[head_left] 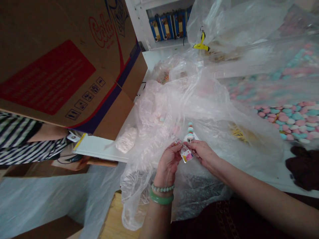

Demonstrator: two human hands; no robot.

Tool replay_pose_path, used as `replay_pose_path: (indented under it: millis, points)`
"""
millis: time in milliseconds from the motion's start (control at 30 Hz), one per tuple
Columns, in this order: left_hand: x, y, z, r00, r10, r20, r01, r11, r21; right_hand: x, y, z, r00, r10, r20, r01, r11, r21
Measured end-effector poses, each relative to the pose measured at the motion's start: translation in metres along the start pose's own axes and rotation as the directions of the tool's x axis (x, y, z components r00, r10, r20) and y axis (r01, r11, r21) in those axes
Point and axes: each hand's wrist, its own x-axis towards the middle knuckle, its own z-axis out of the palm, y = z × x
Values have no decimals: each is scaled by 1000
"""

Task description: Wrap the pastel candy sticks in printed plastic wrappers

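My left hand (169,162), with a green bangle and a beaded bracelet on its wrist, is closed on a small clear wrapper (186,156) printed in pink, yellow and white. Close beside it, my right hand (203,151) pinches the stick of a candy skewer (190,130). Its stacked pieces are pale blue, white and orange-pink, and it points away from me. The wrapper's edge lies near the right fingertips; whether they touch it I cannot tell. Beneath both hands spreads a crumpled clear plastic bag (159,122).
A large cardboard box (62,59) stands at the left, with a person's striped clothing (25,146) below it. Pink, blue and white candies (294,119) are heaped at the right. A dark brown plush-looking thing (302,166) lies at the right edge. Blue boxes (166,26) fill a back shelf.
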Motion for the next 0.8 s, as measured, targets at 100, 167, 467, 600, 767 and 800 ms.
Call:
replay_pose_path:
  millis: [100, 167, 467, 600, 767, 800]
  points:
    - [-5, 3, 0, 998, 4, -58, -2, 1000, 31, -15, 3, -18, 998, -59, -12, 57, 991, -119]
    - [-7, 4, -2, 997, 29, -67, -26, 999, 43, -26, 8, -35, 993, -121, 14, 121, 973, -195]
    - [2, 38, 12, 984, 148, -101, -162, 975, -151, -47, 15, -75, 971, -239, -16, 209, 879, -429]
    - [6, 62, 23, 969, 203, -141, -231, 948, -219, -33, 6, -77, 901, -433, -1, 345, 720, -602]
    - [14, 75, 30, 962, 217, -168, -254, 937, -239, -19, -17, -68, 884, -467, -22, 221, 461, -860]
    - [18, 76, 32, 963, 219, -155, -250, 941, -228, -16, -23, -64, 879, -476, -23, 196, 404, -893]
